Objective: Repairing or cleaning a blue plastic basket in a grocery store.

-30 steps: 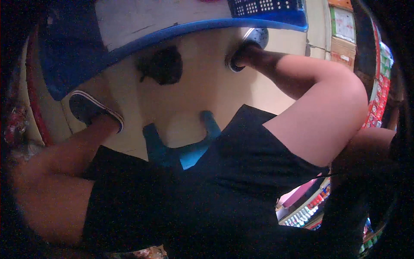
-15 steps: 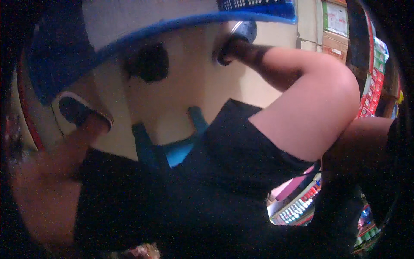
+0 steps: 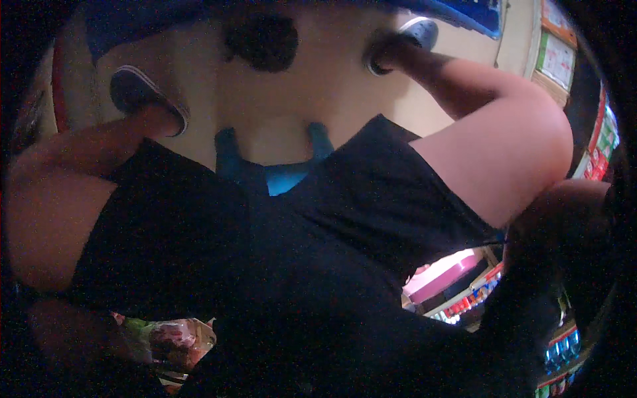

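Observation:
Neither of my hands can be made out. My right arm (image 3: 584, 192) comes in beside my right knee and fades into deep shadow. A dim stretch of skin (image 3: 66, 331) at the lower left looks like part of my left arm. My bare legs are spread apart below black shorts (image 3: 371, 192). Between them shows a blue-green stool (image 3: 285, 178), with two of its legs on the floor. Dark slip-on shoes are on my feet, the left shoe (image 3: 136, 89) flat and the right shoe (image 3: 419, 34) farther forward.
A blue edge (image 3: 146, 26) crosses the top. Under it, a dark rounded shape (image 3: 265, 43) lies on the pale floor. Packaged goods (image 3: 600, 149) line the right side, with blue bottles (image 3: 564, 350) lower down. Behind me are a pink object (image 3: 441, 277) and colourful packets (image 3: 176, 341).
My view has tilted back. The blue edge, feet and stool have shifted upward in the picture, and more of the packets and shelves behind me shows.

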Action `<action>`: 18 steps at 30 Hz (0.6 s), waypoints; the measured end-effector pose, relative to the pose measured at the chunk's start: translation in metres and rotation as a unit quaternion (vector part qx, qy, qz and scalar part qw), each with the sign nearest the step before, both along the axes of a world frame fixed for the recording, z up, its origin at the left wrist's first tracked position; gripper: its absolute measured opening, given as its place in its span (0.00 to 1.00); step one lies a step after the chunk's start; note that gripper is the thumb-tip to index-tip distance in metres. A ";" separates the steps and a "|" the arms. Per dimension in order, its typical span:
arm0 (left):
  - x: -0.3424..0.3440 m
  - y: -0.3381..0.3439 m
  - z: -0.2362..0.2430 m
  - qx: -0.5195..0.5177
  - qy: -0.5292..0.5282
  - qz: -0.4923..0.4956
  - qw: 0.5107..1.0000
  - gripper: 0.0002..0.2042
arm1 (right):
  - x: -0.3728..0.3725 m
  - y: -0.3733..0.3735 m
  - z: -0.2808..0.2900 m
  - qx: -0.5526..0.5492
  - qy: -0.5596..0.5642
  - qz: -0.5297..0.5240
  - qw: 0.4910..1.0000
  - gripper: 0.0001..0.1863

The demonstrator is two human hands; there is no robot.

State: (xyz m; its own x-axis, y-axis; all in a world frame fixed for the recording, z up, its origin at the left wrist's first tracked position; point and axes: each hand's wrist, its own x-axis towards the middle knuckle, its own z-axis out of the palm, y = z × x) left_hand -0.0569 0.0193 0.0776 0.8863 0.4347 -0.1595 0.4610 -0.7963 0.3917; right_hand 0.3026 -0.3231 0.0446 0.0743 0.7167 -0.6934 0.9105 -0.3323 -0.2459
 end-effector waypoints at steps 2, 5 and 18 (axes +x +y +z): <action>0.003 -0.001 0.003 0.005 -0.003 -0.001 1.000 0.14 | 0.007 -0.004 -0.022 -0.006 -0.018 -0.007 1.000 0.16; 0.002 -0.007 -0.001 0.015 -0.014 -0.008 1.000 0.14 | 0.015 -0.008 -0.068 -0.015 -0.052 -0.019 0.998 0.16; 0.008 -0.017 0.007 0.029 -0.031 -0.028 0.999 0.13 | 0.038 0.002 -0.124 0.071 -0.097 -0.139 0.983 0.15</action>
